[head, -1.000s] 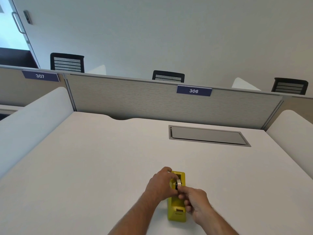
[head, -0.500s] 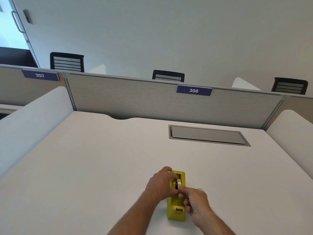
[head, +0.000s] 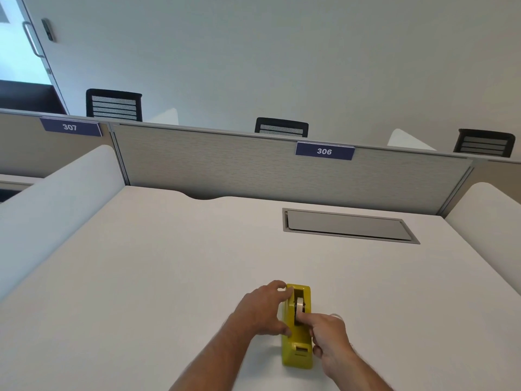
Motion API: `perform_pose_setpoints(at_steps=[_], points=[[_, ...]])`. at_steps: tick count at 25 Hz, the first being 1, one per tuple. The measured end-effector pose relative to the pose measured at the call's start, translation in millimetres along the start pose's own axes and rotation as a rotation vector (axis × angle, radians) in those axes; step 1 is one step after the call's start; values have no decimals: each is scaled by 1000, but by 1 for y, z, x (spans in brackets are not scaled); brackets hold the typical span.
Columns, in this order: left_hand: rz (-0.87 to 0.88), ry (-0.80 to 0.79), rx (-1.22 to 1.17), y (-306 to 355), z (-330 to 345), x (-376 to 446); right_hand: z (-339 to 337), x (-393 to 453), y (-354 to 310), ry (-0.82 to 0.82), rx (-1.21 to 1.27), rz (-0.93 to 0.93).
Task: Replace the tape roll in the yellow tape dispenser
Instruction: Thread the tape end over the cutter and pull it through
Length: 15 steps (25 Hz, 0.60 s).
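Left hand (head: 262, 309) has slid off the roll and now grips the yellow tape dispenser (head: 297, 345) by its left wall; right hand (head: 328, 335) pinches the tape roll (head: 300, 306) in the well between my hands; the dispenser's long axis runs straight away from me across the desk (head: 169, 277).

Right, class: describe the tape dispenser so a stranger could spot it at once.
Find the white desk under sign 306. Near its front edge, between the left hand and right hand, stands the tape dispenser. It is the only yellow thing there, a tape roll in its slot.

Tape roll (head: 299, 306) partly behind right hand (head: 328, 335)
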<state>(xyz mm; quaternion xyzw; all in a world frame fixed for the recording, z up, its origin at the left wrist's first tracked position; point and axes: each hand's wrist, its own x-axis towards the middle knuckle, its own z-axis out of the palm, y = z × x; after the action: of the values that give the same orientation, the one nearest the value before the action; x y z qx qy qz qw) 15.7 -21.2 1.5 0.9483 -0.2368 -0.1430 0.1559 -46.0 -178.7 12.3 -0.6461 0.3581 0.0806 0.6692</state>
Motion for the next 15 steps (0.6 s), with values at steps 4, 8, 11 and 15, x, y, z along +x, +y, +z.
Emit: perform_pose_setpoints(at_steps=[4, 8, 11, 15], points=[[-26, 7, 12, 5, -1, 1, 2, -3, 1, 40, -3, -10], [-51, 5, 21, 10, -4, 1, 1, -7, 6, 52, -49, 12], [-64, -3, 20, 13, -4, 0, 1, -11, 12, 48, -60, 13], [-72, 6, 6, 14, -3, -2, -5, -19, 16, 70, -132, -91]])
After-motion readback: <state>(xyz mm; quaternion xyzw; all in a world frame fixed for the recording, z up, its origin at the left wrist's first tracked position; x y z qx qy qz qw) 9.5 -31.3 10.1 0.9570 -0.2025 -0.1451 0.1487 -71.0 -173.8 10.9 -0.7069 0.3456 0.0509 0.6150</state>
